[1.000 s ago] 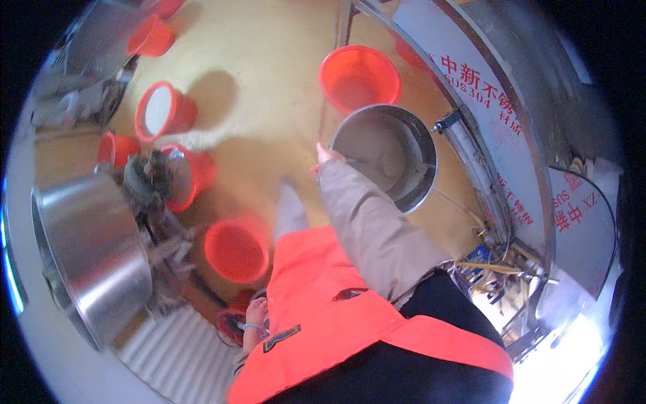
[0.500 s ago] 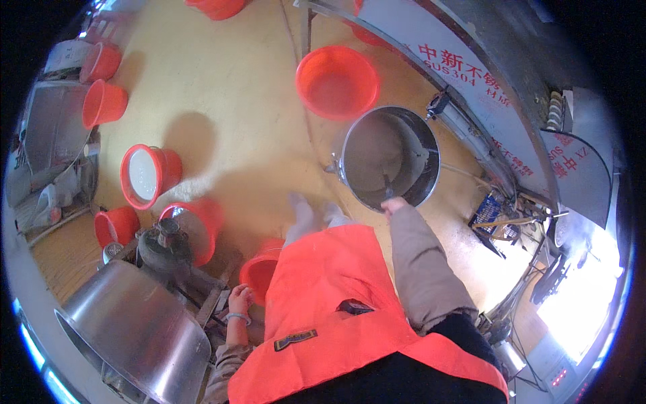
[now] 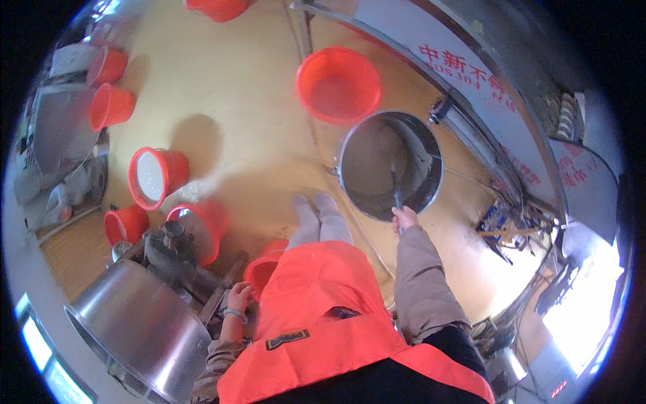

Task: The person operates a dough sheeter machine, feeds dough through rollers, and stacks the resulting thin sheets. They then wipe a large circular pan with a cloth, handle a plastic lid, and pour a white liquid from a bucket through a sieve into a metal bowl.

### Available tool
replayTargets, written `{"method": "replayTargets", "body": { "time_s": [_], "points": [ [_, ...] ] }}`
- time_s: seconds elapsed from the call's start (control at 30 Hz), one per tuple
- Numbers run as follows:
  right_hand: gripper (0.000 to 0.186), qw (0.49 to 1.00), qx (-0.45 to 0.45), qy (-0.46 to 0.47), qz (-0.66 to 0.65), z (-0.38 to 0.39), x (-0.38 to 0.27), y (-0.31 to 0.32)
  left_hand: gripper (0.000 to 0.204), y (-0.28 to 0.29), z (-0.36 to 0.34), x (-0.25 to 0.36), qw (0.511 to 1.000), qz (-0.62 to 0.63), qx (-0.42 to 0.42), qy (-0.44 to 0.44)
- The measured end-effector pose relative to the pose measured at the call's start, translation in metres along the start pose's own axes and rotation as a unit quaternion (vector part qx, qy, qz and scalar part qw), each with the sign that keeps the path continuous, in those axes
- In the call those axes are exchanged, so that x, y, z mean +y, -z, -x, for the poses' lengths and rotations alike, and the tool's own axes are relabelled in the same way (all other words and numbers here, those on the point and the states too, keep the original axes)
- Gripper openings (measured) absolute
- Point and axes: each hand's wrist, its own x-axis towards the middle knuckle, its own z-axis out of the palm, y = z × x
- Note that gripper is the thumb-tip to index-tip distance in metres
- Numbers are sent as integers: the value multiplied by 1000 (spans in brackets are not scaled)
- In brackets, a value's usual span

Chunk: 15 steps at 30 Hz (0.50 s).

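My right hand (image 3: 404, 219) is closed round the handle of a long, slim stirring tool (image 3: 396, 185). The tool's far end dips into a large metal pot (image 3: 431, 145) on the floor; its working end cannot be made out. Greyish-brown contents (image 3: 370, 158) lie inside the pot. Down to the left, my left hand (image 3: 239, 297) hangs beside a red bucket (image 3: 261, 271) and a dark metal machine (image 3: 165, 250). Its fingers are loosely bent and partly apart, with nothing visible in them.
A wide red tub (image 3: 338, 84) stands just beyond the pot. To the left are a red bucket of white liquid (image 3: 149, 176), more red buckets, and a big steel drum (image 3: 145, 323). A long panel (image 3: 464, 67) runs along the right, with a blue crate (image 3: 496, 219) below it.
My right hand has drawn back toward me and slightly right, and more of the tool's handle shows over the pot. My left hand has barely moved. The whole view has shifted a little.
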Motion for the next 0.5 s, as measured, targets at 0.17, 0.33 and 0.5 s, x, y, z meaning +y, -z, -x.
{"method": "replayTargets", "body": {
  "time_s": [0.17,0.33,0.5],
  "points": [
    [14,993,-70,-11,-96,-29,0,2,21,-9,27,17,983,-177,50,-31],
    [45,852,176,152,469,-40,6,10,21,-8,32,31,979,-176,104,-8],
    [26,763,235,173,577,20,-43,0,21,11,1,46,991,-33,118,-58]
  ]
}}
